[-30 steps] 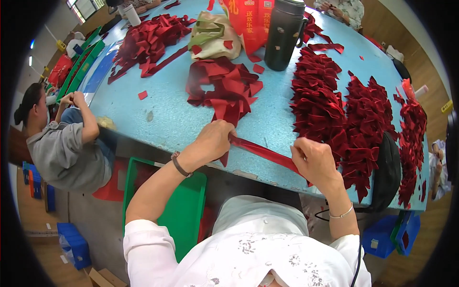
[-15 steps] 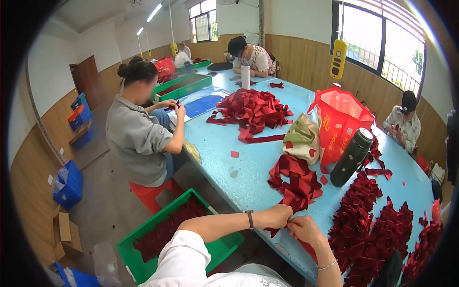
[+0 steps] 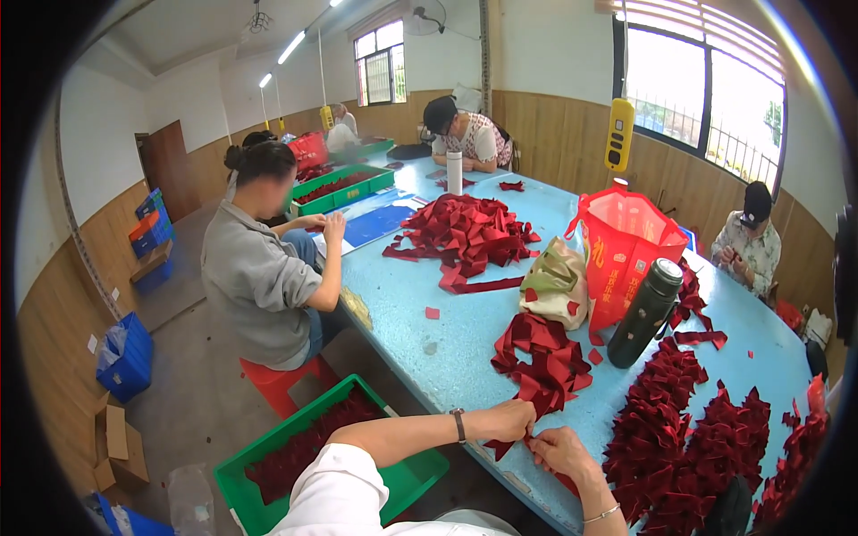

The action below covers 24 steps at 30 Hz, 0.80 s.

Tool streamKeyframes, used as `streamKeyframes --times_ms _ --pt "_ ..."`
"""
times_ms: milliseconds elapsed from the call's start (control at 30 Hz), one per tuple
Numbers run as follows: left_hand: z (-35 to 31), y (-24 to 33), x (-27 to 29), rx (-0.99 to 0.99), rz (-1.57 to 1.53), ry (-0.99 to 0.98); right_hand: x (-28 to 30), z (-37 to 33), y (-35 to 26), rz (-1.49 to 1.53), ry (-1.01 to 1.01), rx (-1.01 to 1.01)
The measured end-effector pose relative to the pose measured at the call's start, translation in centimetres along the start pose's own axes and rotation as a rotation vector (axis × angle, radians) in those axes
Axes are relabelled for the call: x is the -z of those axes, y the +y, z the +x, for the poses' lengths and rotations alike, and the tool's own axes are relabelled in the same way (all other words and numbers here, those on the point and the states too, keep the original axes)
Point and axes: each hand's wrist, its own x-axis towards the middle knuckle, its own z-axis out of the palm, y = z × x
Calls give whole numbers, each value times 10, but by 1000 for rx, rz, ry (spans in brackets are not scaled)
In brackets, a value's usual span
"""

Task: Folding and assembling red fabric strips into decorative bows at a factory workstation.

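Dark red ribbon (image 3: 552, 368), seemingly plain

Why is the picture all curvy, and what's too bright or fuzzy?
Head view: the fisheye lens bends the brown wooden wall panelling, leaving black corners; same head view: the big barred rectangular window glares white; also head view: the white-clothed person far back looks fuzzy, but the wearer's bare left hand and bare right hand look fairly clear.
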Motion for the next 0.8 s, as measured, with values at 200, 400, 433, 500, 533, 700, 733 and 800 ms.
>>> streamKeyframes --times_ms 200,400,433,500,533,700,733,800 --pt "-8 8 -1 54 18 -44 -3 -26 16 -51 20 -28" --pt "-9 18 -6 52 3 -92 -6 -64 34 -63 124 -41" --pt "-4 16 -2 39 -6 -86 -8 -69 40 -70 153 -43" --pt "-6 30 7 104 -35 -100 -10 -64 57 -330 291 196" --pt "-3 14 2 80 25 -32 -8 -59 61 -299 302 212" --pt "3 11 12 99 82 -40 6 -92 53 -192 346 145" --pt "7 14 11 99 81 -55 5 -100 59 -179 346 105" --pt "12 13 10 100 61 -92 11 -105 62 -163 313 54"
